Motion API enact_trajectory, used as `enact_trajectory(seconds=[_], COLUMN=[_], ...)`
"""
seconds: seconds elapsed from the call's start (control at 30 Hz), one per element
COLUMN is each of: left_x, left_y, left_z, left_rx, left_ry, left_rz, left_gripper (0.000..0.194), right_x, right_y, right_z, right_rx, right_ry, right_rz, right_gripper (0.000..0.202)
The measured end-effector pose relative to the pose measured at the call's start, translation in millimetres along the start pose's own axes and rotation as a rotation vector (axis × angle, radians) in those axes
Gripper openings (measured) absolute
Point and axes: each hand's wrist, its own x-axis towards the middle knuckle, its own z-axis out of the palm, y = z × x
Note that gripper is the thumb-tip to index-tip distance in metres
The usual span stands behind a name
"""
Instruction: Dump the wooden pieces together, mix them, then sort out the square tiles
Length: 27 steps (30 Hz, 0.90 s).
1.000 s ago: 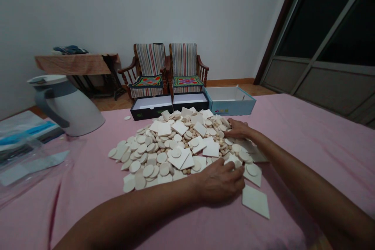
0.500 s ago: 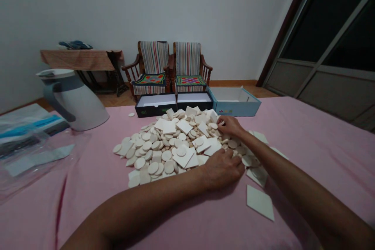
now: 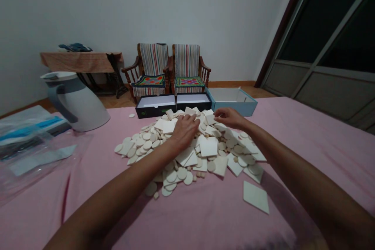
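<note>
A heap of pale round discs and square tiles [image 3: 209,147] is spread over the pink cloth, with a few small cubes [image 3: 200,174] at its near edge. My left hand [image 3: 186,129] lies palm down on the upper middle of the heap, its fingers stretched over the pieces. What is under the palm is hidden. At the heap's far right side, my right hand [image 3: 230,118] has thumb and fingers pinched at the edge of a pale square tile [image 3: 209,119]. A single square tile [image 3: 256,197] lies apart at the near right.
Two shallow black boxes [image 3: 155,111] and a light blue box [image 3: 234,108] stand behind the heap. At the left are a grey-white jug [image 3: 84,105] and clear plastic packaging [image 3: 43,156]. Two wooden armchairs [image 3: 187,64] stand beyond the pink-covered surface [image 3: 295,136].
My left hand has moved from the heap's near right side up and left onto its upper middle. My right hand has shifted slightly left and up. More near-side pieces now show.
</note>
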Motion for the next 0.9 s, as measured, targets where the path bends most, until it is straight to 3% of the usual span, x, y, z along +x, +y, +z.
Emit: enact_trajectory(seconds=[0.07,0.13,0.3,0.43,0.6,0.73,0.9], left_x=[-6,-14,-31,-36,-31,-25,-27], left_y=[1,13,72,118,141,138,130], left_z=[-3.8,-7.9,-11.8,-1.6,11.1,7.9,-0.1], left_rx=[-0.025,-0.104,-0.388,-0.476,-0.418,-0.381,-0.293], left_ry=[0.073,0.086,-0.105,-0.189,-0.232,-0.279,-0.255], left_rz=[-0.029,0.052,0.569,0.748,0.678,0.602,0.500], left_gripper=[0.034,0.039,0.061,0.064,0.040,0.031,0.029], right_x=[-18,-38,-82,-91,-86,-84,-82], right_y=[27,55,105,118,114,104,95], right_z=[-12,-21,-33,-38,-42,-36,-24], right_rx=[-0.037,-0.063,-0.167,-0.145,-0.155,-0.168,-0.182], right_ry=[-0.056,-0.139,-0.307,-0.378,-0.428,-0.445,-0.497], right_rz=[0.099,0.192,0.278,0.267,0.291,0.215,0.139], right_gripper=[0.028,0.047,0.105,0.120,0.112,0.108,0.123])
